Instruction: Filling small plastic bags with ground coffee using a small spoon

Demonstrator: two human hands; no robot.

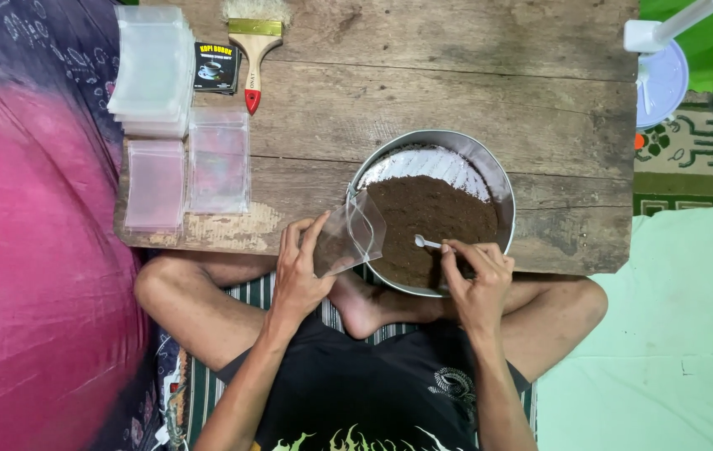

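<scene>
the right hand (480,280) is pinched closed on the handle of a small white spoon (423,242), whose bowl rests low over the brown powder (432,224). the left hand (300,271) is closed on a clear plastic pouch (355,235), thumb and fingers gripping its lower edge, with the open mouth tilted toward the metal basin (503,188) and just touching its near rim. the pouch appears to hold some powder already.

the basin sits at the near edge of the wooden table (457,83), its rim overhanging the person's crossed legs. the powder is heaped to the near side, with a pale bare patch at the far side.

risks, as judged: the spoon is small and the pouch mouth is soft and only partly spread, so a loaded spoon could catch the film and shed powder onto the table or lap. the pouch is gripped from one side only; a slack pinch could let it fold or drop. pressure on the near rim of the overhanging basin could tip it.

further out, stacks of empty pouches (154,71), a dark printed label (214,67) and a paintbrush (254,46) lie well apart at the table's far left.
</scene>
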